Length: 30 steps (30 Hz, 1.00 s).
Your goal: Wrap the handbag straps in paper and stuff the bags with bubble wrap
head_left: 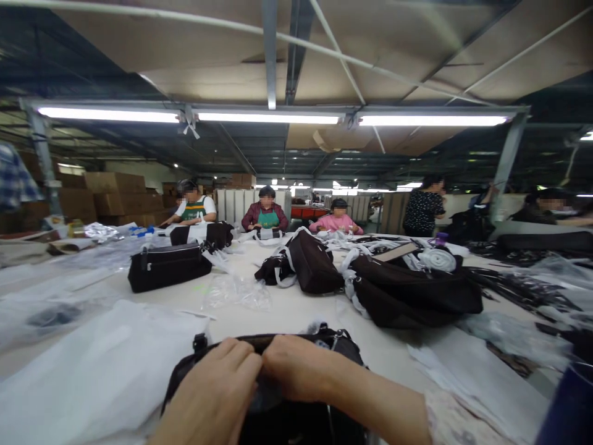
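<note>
A black handbag (pixel 287 420) lies in front of me at the lower middle, its mouth facing up. My left hand (pixel 222 383) is closed on the bag's rim, fingers bent over the edge. Beside it, my right hand (pixel 296 364) is closed too, gripping the bag at its opening; those fingertips are hidden in the mouth. Something pale and glossy shows just below my hands, too dim to name. The bag's strap fittings stand up on both sides of the rim.
Dark bags (pixel 169 267), (pixel 315 262) and a larger black bag (pixel 412 293) stand on the white table (pixel 296 324). White wrapping sheet (pixel 92 371) covers the left; clear plastic bags (pixel 238 293) lie mid-table. Several co-workers sit or stand beyond. A dark blue object (pixel 569 402) is lower right.
</note>
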{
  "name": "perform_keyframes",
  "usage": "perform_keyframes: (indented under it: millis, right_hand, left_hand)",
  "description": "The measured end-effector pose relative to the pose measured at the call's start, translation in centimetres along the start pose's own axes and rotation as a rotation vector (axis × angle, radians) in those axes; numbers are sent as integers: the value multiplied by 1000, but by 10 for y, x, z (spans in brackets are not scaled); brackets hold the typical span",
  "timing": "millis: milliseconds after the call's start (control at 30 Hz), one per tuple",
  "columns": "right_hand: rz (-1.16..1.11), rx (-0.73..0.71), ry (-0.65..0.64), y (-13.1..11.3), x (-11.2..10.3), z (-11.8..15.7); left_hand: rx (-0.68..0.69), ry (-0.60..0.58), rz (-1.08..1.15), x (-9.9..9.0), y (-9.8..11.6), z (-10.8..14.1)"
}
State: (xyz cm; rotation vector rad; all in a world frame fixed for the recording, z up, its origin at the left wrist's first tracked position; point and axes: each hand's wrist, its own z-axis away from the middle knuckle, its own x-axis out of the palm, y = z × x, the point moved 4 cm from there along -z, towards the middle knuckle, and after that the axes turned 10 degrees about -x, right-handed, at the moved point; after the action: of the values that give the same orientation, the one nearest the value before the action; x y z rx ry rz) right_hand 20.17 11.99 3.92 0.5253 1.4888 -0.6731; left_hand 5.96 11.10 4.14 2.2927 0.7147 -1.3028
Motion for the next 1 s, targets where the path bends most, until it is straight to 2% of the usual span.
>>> perform_keyframes:
  millis: [67,133,167,233,300,333,400,500,600,667,767,833,867,1000]
  right_hand:
    - [-32,32,171,6,-18,22]
    - [-108,109,368,12,-40,62]
    - [-155,146,408,14,-47,84]
    - [-236,216,321,13,-44,121]
    - [-236,307,229,9,-27,143]
    - [-208,332,224,8,-17,148]
    - [-161,357,321,8,1,148]
    - [-192,440,630,22,14,144]
    - [-207,581,913,38,13,142]
    - [-142,573,962,38,7,132]
    - [-53,472,859,31,-1,111]
    - [-90,440,853,32,-5,108]
    - [-129,448,891,35,-7,112]
    - [-362,561,1065,55,-4,143]
  left_hand:
    - [-71,-46,-11,7,14,-14]
    - [-121,-127,-48,10,23,-26]
    - [-123,-174,-64,12,27,-31]
    - [-90,-242,-64,16,36,-39]
    - [-17,-272,-16,24,47,-49]
    - [12,-275,5,30,53,-54]
    - [30,-263,19,40,62,-64]
    - [2,-274,-5,53,70,-75]
    - [-48,-287,-24,62,72,-82]
    - [-99,-270,-37,68,70,-86]
    - [-145,-262,-34,76,67,-90]
    - [-141,-270,-1,73,67,-87]
    - [-134,-261,26,68,68,-83]
    - [-80,-145,66,28,67,-57]
